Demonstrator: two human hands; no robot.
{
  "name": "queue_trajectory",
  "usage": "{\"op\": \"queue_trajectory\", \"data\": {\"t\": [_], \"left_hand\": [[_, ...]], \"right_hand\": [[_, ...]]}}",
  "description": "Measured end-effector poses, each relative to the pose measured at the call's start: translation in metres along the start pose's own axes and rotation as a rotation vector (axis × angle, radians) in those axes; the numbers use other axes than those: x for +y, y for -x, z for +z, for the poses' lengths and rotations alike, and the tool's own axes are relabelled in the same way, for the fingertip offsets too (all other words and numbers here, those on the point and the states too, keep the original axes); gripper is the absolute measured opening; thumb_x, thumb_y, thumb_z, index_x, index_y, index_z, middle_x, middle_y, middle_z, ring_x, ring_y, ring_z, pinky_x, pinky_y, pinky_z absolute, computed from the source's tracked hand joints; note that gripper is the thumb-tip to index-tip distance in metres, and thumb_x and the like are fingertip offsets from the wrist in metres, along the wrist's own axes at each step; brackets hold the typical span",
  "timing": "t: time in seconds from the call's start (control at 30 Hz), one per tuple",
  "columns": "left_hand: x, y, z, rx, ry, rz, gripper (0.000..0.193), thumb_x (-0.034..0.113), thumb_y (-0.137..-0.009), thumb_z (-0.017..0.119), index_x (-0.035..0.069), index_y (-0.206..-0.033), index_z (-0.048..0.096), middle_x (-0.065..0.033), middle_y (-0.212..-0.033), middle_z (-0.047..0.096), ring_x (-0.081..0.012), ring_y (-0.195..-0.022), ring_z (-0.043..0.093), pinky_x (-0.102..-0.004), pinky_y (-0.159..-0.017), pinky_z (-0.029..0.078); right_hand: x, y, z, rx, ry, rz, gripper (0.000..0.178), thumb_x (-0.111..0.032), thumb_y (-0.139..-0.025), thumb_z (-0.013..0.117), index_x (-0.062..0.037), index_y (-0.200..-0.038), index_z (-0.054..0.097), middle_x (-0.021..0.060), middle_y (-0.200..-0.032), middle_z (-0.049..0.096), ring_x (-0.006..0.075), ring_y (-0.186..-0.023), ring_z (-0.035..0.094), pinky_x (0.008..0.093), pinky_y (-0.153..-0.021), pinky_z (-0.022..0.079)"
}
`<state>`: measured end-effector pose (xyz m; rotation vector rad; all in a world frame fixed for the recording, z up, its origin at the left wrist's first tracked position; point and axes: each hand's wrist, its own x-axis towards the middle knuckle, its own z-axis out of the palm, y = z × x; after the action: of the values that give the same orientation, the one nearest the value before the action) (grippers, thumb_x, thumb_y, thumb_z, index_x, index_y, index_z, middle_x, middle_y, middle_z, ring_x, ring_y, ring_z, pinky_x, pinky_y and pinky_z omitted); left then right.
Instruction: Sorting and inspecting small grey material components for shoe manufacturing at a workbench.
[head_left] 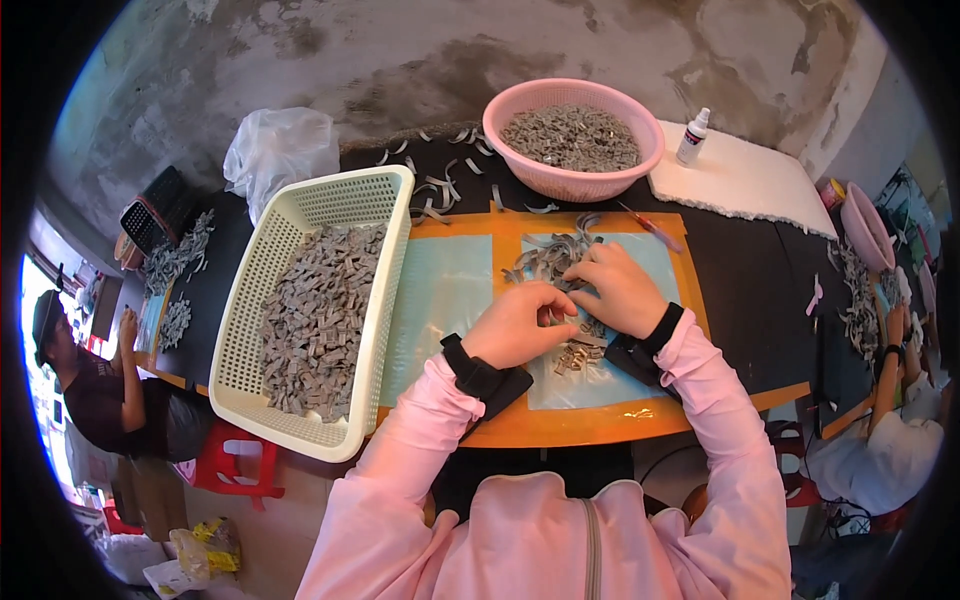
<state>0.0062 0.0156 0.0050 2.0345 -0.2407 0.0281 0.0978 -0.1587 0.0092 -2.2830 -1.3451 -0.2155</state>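
Observation:
My left hand (525,322) is bent over the right-hand pale blue sheet (560,395), thumb and fingers drawn together in a pinch. Close beside it, my right hand (620,288) has its fingers curled inward, the tips meeting near the left fingertips. What either hand holds is too small or hidden to make out. Just beyond the fingers lies a heap of curved grey strips (550,262). Below the hands, nearer to me, is a small pile of short gold-coloured pieces (577,356). Black bands are round both wrists.
A cream basket (402,200) of short grey pieces stands left. A pink basin (640,172), also filled, stands at the back. A white bottle (693,137) is on a white foam board (750,185). A slim pointed tool (655,230) lies right. People work at both sides.

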Motion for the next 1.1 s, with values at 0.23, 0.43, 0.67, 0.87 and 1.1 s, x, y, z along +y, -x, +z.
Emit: {"op": "queue_trajectory", "data": {"t": [0.23,0.43,0.67,0.87,1.1], "left_hand": [[-0.003,-0.001,0.007,-0.088,-0.052,0.100,0.026,0.014,-0.067,0.072,0.004,-0.089,0.063,-0.0091,-0.079,0.057,-0.0206,-0.072,0.057,-0.0302,-0.066,0.046],[-0.009,-0.002,0.011,-0.076,-0.242,0.072,0.019,0.012,-0.071,0.069,0.004,-0.087,0.064,-0.0107,-0.080,0.060,-0.0239,-0.074,0.059,-0.0307,-0.067,0.047],[-0.003,-0.004,0.007,0.056,0.093,-0.184,0.015,0.013,-0.078,0.067,0.000,-0.083,0.063,-0.0042,-0.075,0.063,-0.0096,-0.069,0.057,-0.0236,-0.063,0.045],[-0.004,-0.003,0.000,0.097,0.424,-0.223,0.016,0.015,-0.081,0.066,0.002,-0.087,0.062,0.0013,-0.075,0.059,-0.0050,-0.066,0.051,-0.0188,-0.059,0.040],[-0.002,-0.003,0.004,0.087,0.528,-0.170,0.015,0.016,-0.084,0.063,0.002,-0.087,0.061,-0.0008,-0.078,0.059,-0.0052,-0.070,0.052,-0.0185,-0.064,0.040]], "right_hand": [[0.011,0.000,0.007,0.073,-0.145,-0.004,0.020,-0.012,-0.070,0.067,-0.0051,-0.087,0.059,0.0099,-0.084,0.054,0.0276,-0.084,0.051,0.0352,-0.073,0.043],[0.007,0.002,-0.007,-0.006,-0.357,0.135,0.016,-0.010,-0.074,0.066,-0.0035,-0.085,0.058,0.0059,-0.075,0.054,0.0163,-0.068,0.052,0.0281,-0.061,0.043],[0.015,0.009,-0.008,-0.157,-0.704,0.381,0.016,-0.015,-0.085,0.060,-0.0007,-0.093,0.060,0.0025,-0.086,0.061,0.0067,-0.073,0.054,0.0214,-0.064,0.044],[-0.003,0.007,-0.005,-0.128,-1.177,0.383,0.018,-0.015,-0.085,0.062,-0.0012,-0.097,0.062,0.0004,-0.082,0.061,0.0044,-0.072,0.053,0.0197,-0.064,0.043],[-0.007,0.010,-0.008,-0.032,-1.060,0.398,0.014,-0.010,-0.082,0.065,-0.0008,-0.092,0.063,0.0012,-0.081,0.062,0.0046,-0.073,0.055,0.0193,-0.065,0.045]]}}
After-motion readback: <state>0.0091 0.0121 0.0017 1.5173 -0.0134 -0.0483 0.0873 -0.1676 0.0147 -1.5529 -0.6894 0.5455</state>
